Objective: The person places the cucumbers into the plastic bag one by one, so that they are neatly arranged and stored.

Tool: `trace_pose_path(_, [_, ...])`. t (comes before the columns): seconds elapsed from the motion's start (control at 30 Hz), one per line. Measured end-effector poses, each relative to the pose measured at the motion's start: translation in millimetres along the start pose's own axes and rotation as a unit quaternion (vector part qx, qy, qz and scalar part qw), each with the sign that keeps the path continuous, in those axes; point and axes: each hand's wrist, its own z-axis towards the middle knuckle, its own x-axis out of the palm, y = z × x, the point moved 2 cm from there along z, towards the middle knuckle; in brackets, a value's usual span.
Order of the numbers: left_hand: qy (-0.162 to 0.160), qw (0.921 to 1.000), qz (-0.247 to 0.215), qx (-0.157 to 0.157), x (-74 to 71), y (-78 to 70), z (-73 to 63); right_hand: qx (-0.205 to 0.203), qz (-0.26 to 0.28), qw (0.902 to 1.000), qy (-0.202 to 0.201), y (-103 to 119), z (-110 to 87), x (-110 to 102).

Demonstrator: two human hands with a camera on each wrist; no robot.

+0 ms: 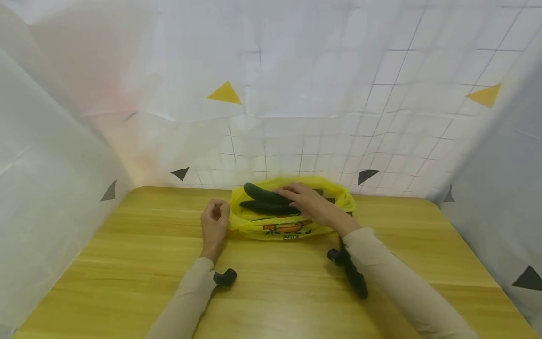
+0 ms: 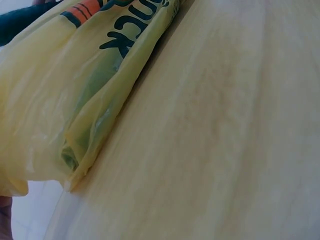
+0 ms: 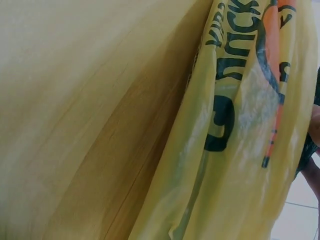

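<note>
A yellow plastic bag (image 1: 254,228) with printed lettering lies on its side on the table, its mouth spread. My left hand (image 1: 214,221) pinches the bag's left edge between thumb and fingers. At the mouth, my right hand (image 1: 311,205) grips a dark green cucumber (image 1: 260,193), its left end tilted up. A second cucumber (image 1: 262,207) lies just below it, within the bag opening. In the left wrist view, a green shape (image 2: 95,82) shows through the thin plastic. The right wrist view has the bag's printed side (image 3: 240,130), with fingertips (image 3: 315,125) against something dark green at the edge.
Another dark green cucumber (image 1: 355,280) lies on the wooden table (image 1: 271,292) beside the right forearm. A small black camera sits on each wrist. White sheeting (image 1: 275,94) with yellow and black triangles stands behind the table and along both sides.
</note>
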Motion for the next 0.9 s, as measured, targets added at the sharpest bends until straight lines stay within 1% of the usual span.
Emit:
trace_pose_path(0.1, [0.001, 1.0, 0.0, -0.006, 0.1, 0.6, 0.0, 0.014, 0.036, 0.999, 0.021, 0.7, 1.2, 3.1])
trace_pose_path(0.13, [0.001, 1.0, 0.0, -0.005, 0.1, 0.8, 0.0, 0.018, 0.033, 0.9989, 0.027, 0.8, 1.8, 4.3])
trace_pose_path(0.2, [0.001, 1.0, 0.0, -0.003, 0.1, 0.9, 0.1, 0.022, 0.007, 0.999, 0.037, 1.0, 3.1, 7.1])
trace_pose_path(0.23, [0.001, 1.0, 0.0, -0.002, 0.1, 1.1, 0.2, 0.023, -0.014, 0.9988, 0.04, 1.1, 3.7, 8.4])
trace_pose_path(0.33, [-0.001, 1.0, -0.003, 0.004, 0.1, 0.9, 0.6, 0.025, -0.059, 0.9967, 0.05, 0.8, 6.2, 12.6])
trace_pose_path(0.37, [-0.001, 1.0, -0.005, 0.004, 0.1, 1.0, 0.7, 0.027, -0.066, 0.996, 0.054, 0.9, 7.1, 13.7])
trace_pose_path(0.6, [0.001, 1.0, -0.009, 0.004, -0.1, 1.5, 0.6, 0.043, -0.087, 0.9924, 0.076, 1.5, 11.6, 17.4])
trace_pose_path(0.9, [-0.003, 0.9997, -0.007, 0.023, 0.7, 2.3, 1.5, 0.056, -0.117, 0.9888, 0.075, -3.8, 11.1, 22.9])
